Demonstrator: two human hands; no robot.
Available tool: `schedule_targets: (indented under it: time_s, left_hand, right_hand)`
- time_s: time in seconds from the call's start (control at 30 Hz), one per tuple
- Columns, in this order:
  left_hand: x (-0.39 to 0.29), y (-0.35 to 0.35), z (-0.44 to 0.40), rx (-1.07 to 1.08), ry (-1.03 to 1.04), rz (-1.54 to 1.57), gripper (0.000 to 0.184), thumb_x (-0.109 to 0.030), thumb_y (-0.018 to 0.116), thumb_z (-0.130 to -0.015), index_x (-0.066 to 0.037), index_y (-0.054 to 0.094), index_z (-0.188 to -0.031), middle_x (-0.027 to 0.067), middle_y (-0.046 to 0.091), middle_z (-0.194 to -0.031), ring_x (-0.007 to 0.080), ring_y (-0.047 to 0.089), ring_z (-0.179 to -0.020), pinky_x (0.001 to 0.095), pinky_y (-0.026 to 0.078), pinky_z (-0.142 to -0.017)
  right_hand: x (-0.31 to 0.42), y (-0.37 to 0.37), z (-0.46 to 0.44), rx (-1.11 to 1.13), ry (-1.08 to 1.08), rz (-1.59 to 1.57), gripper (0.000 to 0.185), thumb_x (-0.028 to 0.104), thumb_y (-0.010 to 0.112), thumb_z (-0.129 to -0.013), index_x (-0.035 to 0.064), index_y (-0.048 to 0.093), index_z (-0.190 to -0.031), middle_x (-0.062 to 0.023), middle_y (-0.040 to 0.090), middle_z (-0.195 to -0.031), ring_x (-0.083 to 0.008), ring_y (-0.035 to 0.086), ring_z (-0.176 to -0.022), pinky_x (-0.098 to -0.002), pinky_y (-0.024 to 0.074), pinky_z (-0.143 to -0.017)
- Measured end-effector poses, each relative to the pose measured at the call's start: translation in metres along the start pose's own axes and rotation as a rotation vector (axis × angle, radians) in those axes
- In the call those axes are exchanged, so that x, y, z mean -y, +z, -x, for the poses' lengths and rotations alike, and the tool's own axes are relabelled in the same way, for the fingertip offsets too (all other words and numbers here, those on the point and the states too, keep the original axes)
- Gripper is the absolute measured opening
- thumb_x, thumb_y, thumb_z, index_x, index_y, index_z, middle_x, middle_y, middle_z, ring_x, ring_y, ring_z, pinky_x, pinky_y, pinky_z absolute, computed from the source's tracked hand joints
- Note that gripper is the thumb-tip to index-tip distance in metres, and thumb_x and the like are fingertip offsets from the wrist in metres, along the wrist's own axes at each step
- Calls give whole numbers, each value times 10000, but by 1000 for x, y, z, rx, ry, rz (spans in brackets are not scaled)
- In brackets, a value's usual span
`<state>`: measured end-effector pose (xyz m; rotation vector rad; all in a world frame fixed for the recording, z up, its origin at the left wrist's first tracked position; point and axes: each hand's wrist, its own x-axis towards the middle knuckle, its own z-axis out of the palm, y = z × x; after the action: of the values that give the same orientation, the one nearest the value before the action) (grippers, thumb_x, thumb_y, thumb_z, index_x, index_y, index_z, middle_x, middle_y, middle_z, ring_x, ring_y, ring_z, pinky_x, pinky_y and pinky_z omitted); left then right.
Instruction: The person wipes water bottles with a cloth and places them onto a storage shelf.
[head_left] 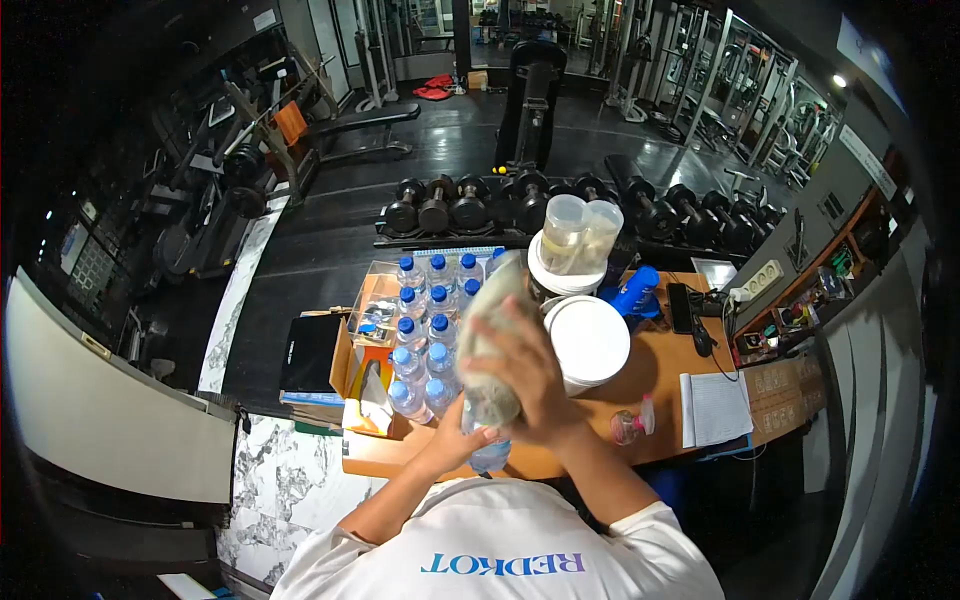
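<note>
My left hand [455, 437] is closed round a clear water bottle [490, 457] close to my chest. Against the upper part of that bottle, my right hand [525, 370] grips a pale greyish cloth [490, 310], blurred by motion. The cloth hides the bottle's top. Just left of my hands stand several water bottles with blue caps [438, 325] in rows on the wooden desk [650, 370]. To the right of the cloth is a large tub with a white lid [588, 340].
Behind the tub, two clear shakers [582, 232] stand on another white tub. A blue bottle [637, 292], a phone [680, 308], a pink spray bottle [632, 422] and a notebook [716, 408] lie or stand to the right. Dumbbells [470, 203] line a rack beyond the desk.
</note>
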<state>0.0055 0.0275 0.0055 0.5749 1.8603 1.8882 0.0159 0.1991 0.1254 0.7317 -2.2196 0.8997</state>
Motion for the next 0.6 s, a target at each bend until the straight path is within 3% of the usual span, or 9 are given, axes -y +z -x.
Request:
schedule_targets:
  time_s: [0.07,0.1,0.2,0.27,0.33,0.4,0.47,0.53,0.6]
  left_hand:
    - [15,-2,-1,6,145,166,764,-326,703,-767,4,348,-1357,126,500,-1263,216,484,-1167,346,395,-976]
    - [10,4,1,-155,127,266,721,-285,692,-780,0,359,-1352,126,495,-1280,211,481,-1180,344,394,-985]
    - [-12,-2,1,-139,-38,382,661,-225,675,-796,-4,376,-1342,119,511,-1269,208,489,-1178,344,393,-994]
    - [-10,-13,-1,-61,93,156,591,-175,653,-819,-7,397,-1325,112,526,-1248,194,505,-1144,336,395,-983]
    - [15,-18,4,-109,-38,45,625,-225,682,-802,-4,405,-1317,116,540,-1219,188,518,-1104,333,403,-961]
    - [28,-22,4,-138,5,158,686,-283,722,-768,-3,409,-1311,118,554,-1187,182,531,-1064,336,416,-935]
    - [22,-23,1,-100,48,261,739,-325,744,-736,11,409,-1303,118,560,-1169,186,531,-1058,342,419,-928]
    - [-10,-23,-2,-77,91,83,751,-343,738,-735,23,403,-1299,146,569,-1159,215,548,-1059,350,425,-923]
    - [-37,-20,-5,-55,129,-92,764,-361,733,-734,35,397,-1295,174,578,-1150,245,565,-1059,358,431,-918]
  right_hand:
    - [3,6,13,84,-57,35,309,214,694,-712,115,622,-995,-51,557,-1283,-300,371,-1328,-542,198,-1095]
    - [4,12,21,174,-106,62,295,240,710,-672,130,625,-932,-24,606,-1227,-289,403,-1311,-541,202,-1098]
    - [3,30,49,268,-17,-217,306,234,709,-649,146,627,-931,-9,603,-1235,-302,445,-1277,-515,231,-1095]
    - [-4,20,48,325,47,-278,225,228,667,-751,107,623,-936,-65,598,-1238,-302,487,-1237,-486,332,-1042]
    - [-28,25,60,41,179,-573,192,197,642,-781,74,627,-928,-81,637,-1109,-227,497,-1220,-427,445,-939]
    - [-94,55,134,-168,611,-825,370,285,577,-877,44,554,-1156,-107,596,-1139,-207,517,-1166,-355,482,-889]
    - [-69,42,95,-718,1005,-1006,516,361,506,-940,41,395,-1330,-103,517,-1229,-197,508,-1145,-369,469,-914]
    - [-73,36,85,-692,928,-1289,590,390,496,-947,41,295,-1378,-112,432,-1323,-229,495,-1160,-361,458,-933]
    - [-68,47,88,-575,904,-1110,657,485,469,-933,39,309,-1388,-88,436,-1347,-226,435,-1232,-387,357,-1038]
